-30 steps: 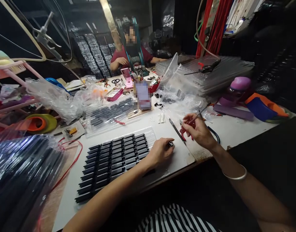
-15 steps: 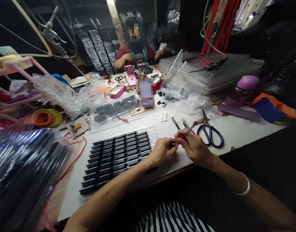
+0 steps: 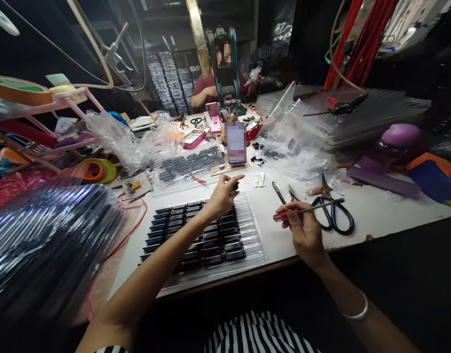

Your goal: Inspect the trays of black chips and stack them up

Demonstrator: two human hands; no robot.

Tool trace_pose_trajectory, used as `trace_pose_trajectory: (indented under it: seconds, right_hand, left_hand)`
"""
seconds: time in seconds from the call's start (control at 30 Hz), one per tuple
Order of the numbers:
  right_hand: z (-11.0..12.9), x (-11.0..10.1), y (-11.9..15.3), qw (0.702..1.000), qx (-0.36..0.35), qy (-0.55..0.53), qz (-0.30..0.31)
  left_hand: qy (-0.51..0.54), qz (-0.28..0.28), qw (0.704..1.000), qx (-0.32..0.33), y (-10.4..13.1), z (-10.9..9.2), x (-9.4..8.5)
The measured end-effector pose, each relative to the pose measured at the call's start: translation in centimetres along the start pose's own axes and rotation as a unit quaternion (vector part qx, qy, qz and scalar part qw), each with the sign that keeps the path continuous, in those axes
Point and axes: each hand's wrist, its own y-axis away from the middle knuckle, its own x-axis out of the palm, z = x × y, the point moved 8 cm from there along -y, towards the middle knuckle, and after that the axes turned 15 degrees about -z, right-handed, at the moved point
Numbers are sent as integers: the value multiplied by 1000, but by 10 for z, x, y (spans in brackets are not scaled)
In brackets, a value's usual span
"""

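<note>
My left hand (image 3: 222,197) is raised over the upper right corner of a clear plastic tray (image 3: 255,240), its index finger reaching out to the right. A small dark piece (image 3: 236,186) shows at its fingertips, too small to name surely. Rows of black plastic parts (image 3: 205,235) lie in the tray, some hidden behind my left forearm. To the right, my right hand (image 3: 307,233) is closed around a screwdriver (image 3: 281,216) with a red handle, its metal shaft pointing right. Black-handled scissors (image 3: 334,215) lie just beyond that hand.
A pen (image 3: 278,192) and pliers (image 3: 292,192) lie behind my right hand. A phone (image 3: 236,142) stands at mid-table. Plastic-wrapped dark strips (image 3: 52,245) are piled at left, and clear bags (image 3: 295,142) heap at right. Across the table sits another person (image 3: 205,90).
My hands, together before, are now apart. The left has moved left and up above the tray; the right now holds the screwdriver with its red handle exposed. The view has shifted.
</note>
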Motion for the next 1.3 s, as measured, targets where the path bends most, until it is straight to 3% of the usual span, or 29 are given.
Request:
trace_pose_trajectory:
  seconds: [0.17, 0.37, 0.5, 0.63, 0.73, 0.9, 0.97, 1.17, 1.3]
  right_hand:
    - [-33, 13, 13, 998, 53, -1, 27]
    - [-38, 9, 12, 995, 93, -24, 20]
    - [-41, 9, 13, 993, 111, -33, 24]
    - [-42, 10, 13, 993, 112, -32, 28]
    - [-43, 10, 14, 992, 117, -34, 28]
    - [-43, 10, 14, 991, 124, -55, 17]
    - [-42, 10, 14, 991, 122, -59, 13]
    - [-40, -6, 8, 993, 100, -52, -31]
    - [-31, -24, -2, 995, 72, -40, -59]
  left_hand:
    - [-82, 9, 996, -16, -8, 40, -15]
    - [-159, 20, 987, 21, 3, 52, -7]
    - [-182, 8, 982, 45, 7, 43, -11]
    - [-184, 39, 980, 63, 11, 30, -5]
    - [-176, 42, 982, 51, 11, 24, -3]
    - [-104, 0, 994, 14, 7, 6, -4]
    - [-46, 8, 999, -5, 10, -6, 7]
    - [84, 94, 992, -1, 41, -43, 67]
    - [96, 109, 989, 32, 57, -51, 80]
